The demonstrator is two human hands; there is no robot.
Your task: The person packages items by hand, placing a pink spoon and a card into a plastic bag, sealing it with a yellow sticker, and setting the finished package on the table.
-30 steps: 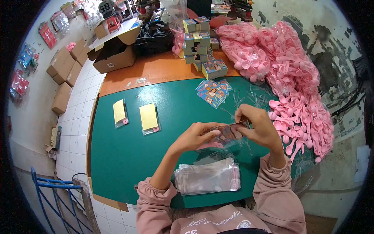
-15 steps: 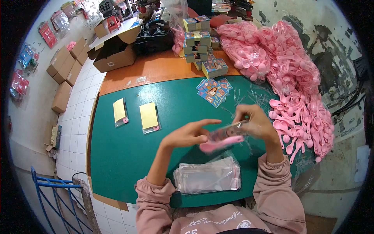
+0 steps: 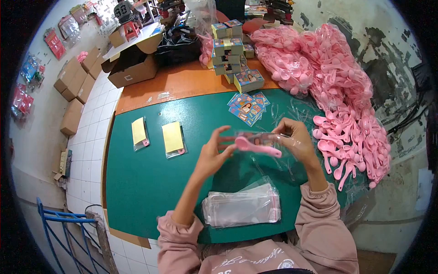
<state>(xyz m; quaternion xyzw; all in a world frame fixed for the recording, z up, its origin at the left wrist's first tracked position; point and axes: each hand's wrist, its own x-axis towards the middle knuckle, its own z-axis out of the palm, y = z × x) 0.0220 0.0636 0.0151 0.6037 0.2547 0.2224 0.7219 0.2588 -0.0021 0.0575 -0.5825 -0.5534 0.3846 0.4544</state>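
Between my hands, above the table, a pink spoon [image 3: 259,147] lies along a picture card in a clear plastic bag [image 3: 277,138], blurred by motion. My left hand [image 3: 214,153] grips the left end, thumb beside the spoon's bowl and fingers behind. At the other end my right hand [image 3: 297,140] is closed on the bag, fingers bent. Below them on the green table lies a stack of clear plastic bags [image 3: 244,206]. Several picture cards [image 3: 247,108] are fanned out beyond my hands.
Two packets, a left one [image 3: 139,132] and a right one [image 3: 173,138], lie at left with yellow backs showing. Pink spoons [image 3: 342,141] are heaped at right below bulging bags of spoons [image 3: 328,68]. Bundled cards [image 3: 228,50] and an open cardboard box [image 3: 132,71] stand at the back.
The spoon and bag have moved slightly up and tilted, the spoon's handle now pointing down to the right. My left hand has turned more upright, its fingers now around the bag's end.
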